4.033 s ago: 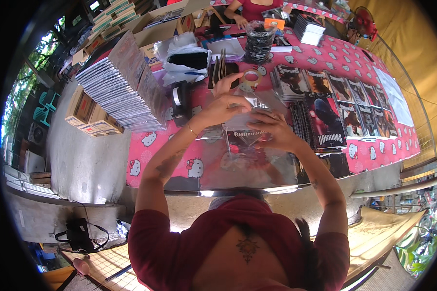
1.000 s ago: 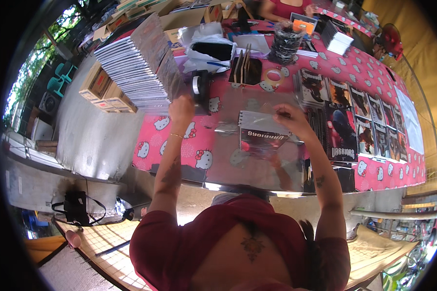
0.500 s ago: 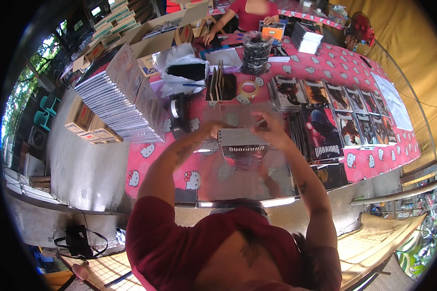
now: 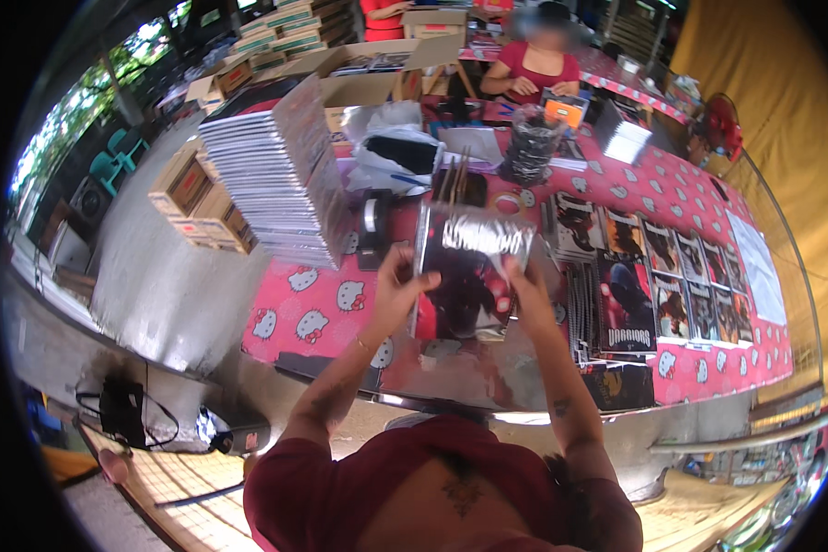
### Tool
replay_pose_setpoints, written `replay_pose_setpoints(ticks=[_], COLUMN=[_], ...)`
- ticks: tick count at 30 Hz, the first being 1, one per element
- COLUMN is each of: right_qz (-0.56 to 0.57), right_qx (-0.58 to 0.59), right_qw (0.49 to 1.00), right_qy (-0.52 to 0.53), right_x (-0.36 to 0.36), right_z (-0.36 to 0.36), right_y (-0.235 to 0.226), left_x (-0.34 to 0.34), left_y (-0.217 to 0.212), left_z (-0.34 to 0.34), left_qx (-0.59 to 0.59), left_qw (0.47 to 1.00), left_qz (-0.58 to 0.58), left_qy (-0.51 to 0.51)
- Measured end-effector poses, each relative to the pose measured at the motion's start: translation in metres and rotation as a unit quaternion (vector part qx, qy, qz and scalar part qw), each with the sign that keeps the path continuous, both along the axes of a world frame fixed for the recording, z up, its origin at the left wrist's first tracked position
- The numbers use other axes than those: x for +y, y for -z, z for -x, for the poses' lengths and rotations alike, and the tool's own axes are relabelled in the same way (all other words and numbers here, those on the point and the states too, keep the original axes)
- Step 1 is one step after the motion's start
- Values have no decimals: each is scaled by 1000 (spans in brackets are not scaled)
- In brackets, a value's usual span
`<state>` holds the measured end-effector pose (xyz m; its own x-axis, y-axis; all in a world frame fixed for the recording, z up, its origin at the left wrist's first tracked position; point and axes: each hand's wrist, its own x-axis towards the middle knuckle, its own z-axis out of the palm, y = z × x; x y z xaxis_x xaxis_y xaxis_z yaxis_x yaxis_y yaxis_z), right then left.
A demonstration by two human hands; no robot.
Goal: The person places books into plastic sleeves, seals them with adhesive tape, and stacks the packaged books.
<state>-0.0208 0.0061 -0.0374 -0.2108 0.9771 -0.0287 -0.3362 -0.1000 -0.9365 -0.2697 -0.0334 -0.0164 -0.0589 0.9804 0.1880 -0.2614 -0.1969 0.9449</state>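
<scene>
one glossy dark notebook [image 4: 469, 281] is held over a pink bench [image 4: 327, 304], left hand [image 4: 401, 291] gripping its left edge, right hand [image 4: 528, 294] its right.

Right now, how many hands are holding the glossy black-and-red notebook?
2: the left hand at the left edge of the notebook, the right hand at its right edge. Some fingers are hidden behind it.
</scene>
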Motion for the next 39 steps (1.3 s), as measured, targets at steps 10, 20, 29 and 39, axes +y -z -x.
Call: replay_pose_setpoints(ticks=[10, 20, 29, 39], right_qz=[-320, 17, 113, 136], right_qx=[-563, -552, -481, -217], right_qw=[711, 832, 867, 963], right_qy=[273, 48, 57, 83], right_x=[-9, 0, -3, -10], right_z=[-201, -326, -328, -320], right_y=[-92, 3, -5, -21], left_x=[82, 113, 31, 12], left_y=[-256, -223, 27, 80], left_z=[215, 277, -201, -308], left_qx=[159, 259, 104, 325], left_qw=[743, 630, 947, 933], left_qz=[-171, 111, 26, -12], left_qy=[-626, -724, 304, 155])
